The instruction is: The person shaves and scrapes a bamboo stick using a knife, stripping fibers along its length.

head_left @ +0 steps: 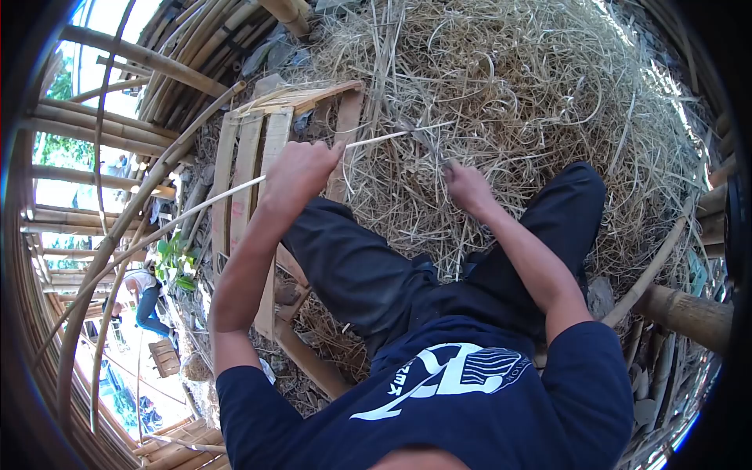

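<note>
My left hand (300, 174) is closed around a long, thin bamboo strip (382, 139). The strip slants from the lower left, through my fist, to a pale tip above the shavings. In my right hand (468, 188), the fingers wrap the handle of a knife (425, 141). Its dark blade points up and left and crosses the strip near the far end. Whether the blade's edge bites into the strip cannot be made out. Both hands are in front of my knees.
Curly bamboo shavings (509, 102) cover the ground ahead. A wooden slatted crate (247, 153) stands left of my legs. Bamboo poles (141, 59) form a frame at the left, and a thick bamboo pole (685, 317) lies at the right. Another person (146, 301) is beyond the frame.
</note>
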Demonstrator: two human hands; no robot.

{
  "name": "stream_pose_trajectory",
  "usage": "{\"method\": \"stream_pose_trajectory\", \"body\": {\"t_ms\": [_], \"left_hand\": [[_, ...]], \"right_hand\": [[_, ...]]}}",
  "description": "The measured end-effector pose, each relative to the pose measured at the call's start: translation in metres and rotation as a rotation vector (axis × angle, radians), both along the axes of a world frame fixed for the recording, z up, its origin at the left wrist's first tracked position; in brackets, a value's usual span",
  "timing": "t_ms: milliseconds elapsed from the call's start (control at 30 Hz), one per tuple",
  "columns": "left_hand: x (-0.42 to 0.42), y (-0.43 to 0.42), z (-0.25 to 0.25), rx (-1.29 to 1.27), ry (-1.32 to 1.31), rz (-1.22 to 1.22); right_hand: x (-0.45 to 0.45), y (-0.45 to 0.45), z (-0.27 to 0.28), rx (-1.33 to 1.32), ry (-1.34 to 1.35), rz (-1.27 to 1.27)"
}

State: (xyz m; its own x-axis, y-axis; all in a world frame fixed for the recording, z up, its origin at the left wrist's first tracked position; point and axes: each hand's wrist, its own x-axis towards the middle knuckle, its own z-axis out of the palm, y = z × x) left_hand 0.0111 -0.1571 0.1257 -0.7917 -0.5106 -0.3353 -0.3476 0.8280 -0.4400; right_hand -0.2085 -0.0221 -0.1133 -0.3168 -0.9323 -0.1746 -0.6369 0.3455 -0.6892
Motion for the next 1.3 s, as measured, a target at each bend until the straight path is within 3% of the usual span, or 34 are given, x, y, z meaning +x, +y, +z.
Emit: {"method": "stream_pose_trajectory", "body": {"t_ms": [100, 133, 367, 433, 533, 633, 800, 967, 1100, 1200, 1300], "left_hand": [[0.004, 0.002, 0.003, -0.006, 0.002, 0.002], [0.002, 0.002, 0.002, -0.007, 0.017, -0.005], [-0.016, -0.001, 0.007, -0.044, -0.013, -0.033], [-0.018, -0.004, 0.009, -0.044, -0.027, -0.055], [-0.024, 0.006, 0.015, -0.014, -0.060, -0.038], [-0.023, 0.002, 0.014, -0.050, -0.017, -0.042], [-0.030, -0.001, 0.015, -0.042, -0.028, -0.037], [-0.031, 0.003, 0.017, -0.002, -0.052, -0.040], [-0.022, -0.002, 0.016, -0.032, -0.020, -0.054], [-0.028, -0.010, 0.015, -0.034, 0.007, -0.073], [-0.027, -0.007, 0.017, -0.028, 0.005, -0.087]], "right_hand": [[-0.023, 0.003, -0.009, 0.082, 0.086, 0.002], [-0.022, 0.002, -0.009, -0.049, 0.080, -0.049], [0.010, 0.010, 0.027, -0.128, 0.021, 0.012], [0.009, 0.008, 0.014, -0.159, 0.024, 0.027], [-0.011, 0.005, -0.001, 0.104, -0.120, -0.174], [-0.018, 0.003, 0.002, 0.119, -0.005, -0.109], [0.008, 0.011, 0.007, -0.125, 0.006, -0.035], [-0.009, 0.006, -0.032, -0.016, 0.007, -0.189], [-0.003, 0.002, -0.027, 0.133, 0.036, -0.191], [0.012, 0.001, -0.010, -0.020, 0.025, -0.161], [0.004, 0.003, -0.031, -0.078, 0.020, -0.117]]}}
